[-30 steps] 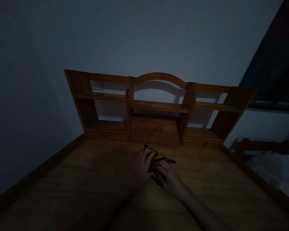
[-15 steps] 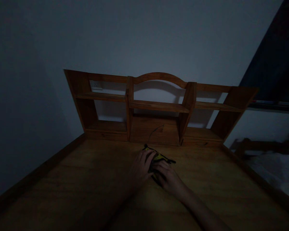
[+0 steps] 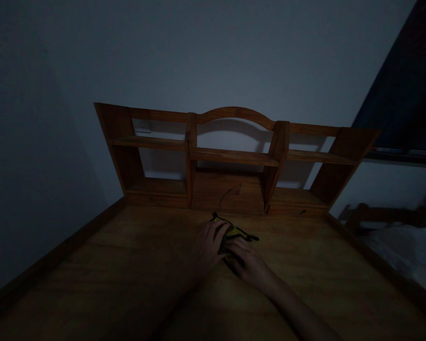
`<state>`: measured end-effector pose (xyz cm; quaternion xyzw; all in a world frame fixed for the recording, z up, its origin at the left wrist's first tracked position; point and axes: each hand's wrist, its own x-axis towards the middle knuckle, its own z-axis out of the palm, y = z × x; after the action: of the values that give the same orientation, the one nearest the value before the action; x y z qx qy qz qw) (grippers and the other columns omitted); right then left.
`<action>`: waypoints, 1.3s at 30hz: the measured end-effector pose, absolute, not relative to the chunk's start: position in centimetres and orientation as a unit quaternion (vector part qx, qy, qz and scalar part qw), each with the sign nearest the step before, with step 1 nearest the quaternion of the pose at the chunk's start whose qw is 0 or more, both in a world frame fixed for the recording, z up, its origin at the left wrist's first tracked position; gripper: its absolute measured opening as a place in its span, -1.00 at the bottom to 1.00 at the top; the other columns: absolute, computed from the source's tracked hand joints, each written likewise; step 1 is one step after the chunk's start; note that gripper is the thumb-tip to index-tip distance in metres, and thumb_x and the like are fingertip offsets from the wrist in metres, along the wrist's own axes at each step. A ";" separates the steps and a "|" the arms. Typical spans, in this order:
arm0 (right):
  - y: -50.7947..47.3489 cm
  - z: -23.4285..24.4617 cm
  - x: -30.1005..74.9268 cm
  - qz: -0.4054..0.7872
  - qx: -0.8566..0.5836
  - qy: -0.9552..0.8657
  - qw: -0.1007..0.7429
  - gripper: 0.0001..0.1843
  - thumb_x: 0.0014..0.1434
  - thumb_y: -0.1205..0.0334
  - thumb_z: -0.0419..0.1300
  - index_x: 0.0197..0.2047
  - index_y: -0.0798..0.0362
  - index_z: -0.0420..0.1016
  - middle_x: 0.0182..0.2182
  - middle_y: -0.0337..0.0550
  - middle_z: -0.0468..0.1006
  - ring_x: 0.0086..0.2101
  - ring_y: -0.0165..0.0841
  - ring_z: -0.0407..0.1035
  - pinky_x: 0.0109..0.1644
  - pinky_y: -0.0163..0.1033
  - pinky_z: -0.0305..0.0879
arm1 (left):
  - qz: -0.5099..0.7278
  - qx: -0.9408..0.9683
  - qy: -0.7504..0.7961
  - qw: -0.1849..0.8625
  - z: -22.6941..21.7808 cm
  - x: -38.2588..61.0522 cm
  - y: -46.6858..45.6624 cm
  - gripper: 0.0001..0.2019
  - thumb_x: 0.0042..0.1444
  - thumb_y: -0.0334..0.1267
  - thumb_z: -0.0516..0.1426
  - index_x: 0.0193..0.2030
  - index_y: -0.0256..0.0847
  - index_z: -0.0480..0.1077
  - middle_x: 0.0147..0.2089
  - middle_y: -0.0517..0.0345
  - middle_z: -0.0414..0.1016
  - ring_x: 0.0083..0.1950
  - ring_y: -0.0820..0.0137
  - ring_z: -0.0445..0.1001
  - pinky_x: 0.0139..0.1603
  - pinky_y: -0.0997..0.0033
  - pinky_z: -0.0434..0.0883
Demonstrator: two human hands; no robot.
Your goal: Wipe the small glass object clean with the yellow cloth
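Note:
A small, dark item with black edges and yellow-green patches (image 3: 235, 231) lies on the wooden desktop (image 3: 156, 251). It looks soft, perhaps fabric, but the dim light hides its exact kind. My left hand (image 3: 208, 246) curls over its left side, fingers bent and pressed on it. From the right, my right hand (image 3: 246, 258) grips its near side with curled fingers. Both hands almost meet at the middle of the item and cover much of it. A black tip sticks out at its upper left, and another at its right.
Behind the hands, a wooden shelf unit (image 3: 234, 156) with open compartments stands along the back of the desk against a pale wall (image 3: 213, 57). Raised wooden edges run down both desk sides. White bedding (image 3: 408, 251) lies at the right, beneath a dark curtain (image 3: 408, 90).

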<state>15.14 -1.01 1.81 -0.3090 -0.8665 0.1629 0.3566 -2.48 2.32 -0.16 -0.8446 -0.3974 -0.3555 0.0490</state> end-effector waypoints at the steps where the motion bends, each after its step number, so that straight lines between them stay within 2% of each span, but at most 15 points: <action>1: -1.0 1.8 15.1 0.163 -0.309 -0.867 0.356 -0.52 0.12 0.53 0.07 0.08 -0.03 0.31 -0.01 -0.06 0.42 0.01 -0.24 0.28 0.08 -0.05 0.27 | -0.354 -0.846 -0.395 0.048 -0.1 -2.5 2.3 -0.27 0.01 -0.15 0.21 0.29 -0.14 -0.03 0.21 -0.07 0.14 0.18 0.06 0.16 0.15 0.01 0.19; 7: -0.6 0.8 15.3 0.189 -0.304 -0.854 0.377 -0.52 0.09 0.46 0.15 0.08 -0.04 0.33 -0.01 -0.05 0.43 0.01 -0.23 0.30 0.09 -0.04 0.28 | -0.350 -0.851 -0.390 0.039 0.1 -2.6 2.2 -0.24 -0.01 -0.21 0.23 0.29 -0.13 -0.05 0.21 -0.07 0.13 0.19 0.08 0.14 0.17 0.03 0.17; 10: -0.6 0.1 15.5 0.196 -0.312 -0.850 0.377 -0.47 0.07 0.43 0.18 0.13 -0.03 0.28 0.04 -0.02 0.39 0.05 -0.22 0.27 0.12 -0.03 0.26 | -0.344 -0.853 -0.391 0.038 0.1 -2.7 2.3 -0.23 -0.03 -0.24 0.23 0.29 -0.13 -0.05 0.22 -0.07 0.12 0.21 0.07 0.13 0.17 0.02 0.17; 15: -1.1 0.1 15.5 0.176 -0.319 -0.855 0.369 -0.40 0.09 0.41 0.16 0.20 -0.04 0.17 0.10 0.01 0.34 0.10 -0.19 0.23 0.16 0.01 0.21 | -0.348 -0.852 -0.389 0.041 0.1 -2.9 2.6 -0.26 0.02 -0.17 0.20 0.30 -0.16 -0.05 0.22 -0.09 0.12 0.20 0.07 0.14 0.17 0.02 0.16; 20: -1.4 0.9 15.3 0.164 -0.320 -0.865 0.349 -0.42 0.10 0.45 0.12 0.18 -0.03 0.17 0.09 -0.02 0.33 0.09 -0.22 0.23 0.16 -0.05 0.23 | -0.357 -0.855 -0.371 0.057 -0.2 -2.9 2.6 -0.31 0.06 -0.19 0.15 0.30 -0.16 -0.03 0.22 -0.10 0.13 0.21 0.06 0.13 0.18 0.02 0.16; 24: -1.6 1.6 15.4 0.124 -0.328 -0.882 0.315 -0.44 0.10 0.50 0.06 0.16 -0.02 0.18 0.08 -0.03 0.32 0.08 -0.22 0.21 0.14 -0.04 0.24 | -0.368 -0.853 -0.364 0.064 -0.1 -2.9 2.4 -0.34 0.10 -0.20 0.11 0.31 -0.16 -0.04 0.22 -0.10 0.13 0.22 0.07 0.13 0.20 0.01 0.14; 29: -1.5 1.5 15.5 0.028 -0.359 -0.891 0.276 -0.46 0.07 0.49 0.08 0.13 0.01 0.23 0.14 0.06 0.23 0.10 -0.10 0.15 0.09 0.07 0.25 | -0.364 -0.854 -0.368 0.055 0.1 -2.8 2.3 -0.34 0.09 -0.19 0.12 0.30 -0.18 -0.03 0.22 -0.10 0.13 0.22 0.08 0.12 0.21 0.02 0.13; 35: -1.0 0.6 15.6 -0.038 -0.350 -0.902 0.249 -0.28 0.06 0.51 0.05 0.28 0.03 0.00 0.26 0.05 0.09 0.23 -0.07 -0.04 0.22 0.16 0.06 | -0.373 -0.847 -0.378 0.031 0.4 -3.0 2.5 -0.29 0.02 -0.27 0.19 0.29 -0.16 -0.02 0.22 -0.07 0.12 0.22 0.11 0.13 0.20 0.03 0.15; 39: -0.9 0.6 15.3 -0.053 -0.362 -0.902 0.227 -0.20 0.03 0.53 0.03 0.32 0.06 -0.12 0.27 0.01 0.09 0.24 -0.10 -0.05 0.27 0.14 -0.01 | -0.362 -0.854 -0.374 0.017 0.9 -3.3 2.4 -0.25 0.00 -0.27 0.21 0.30 -0.12 -0.05 0.23 -0.05 0.11 0.21 0.11 0.13 0.19 0.04 0.18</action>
<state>15.35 -0.86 0.60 -0.3623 -0.9023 -0.0533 0.2274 -3.26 2.42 0.86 -0.8538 -0.3741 -0.3616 0.0168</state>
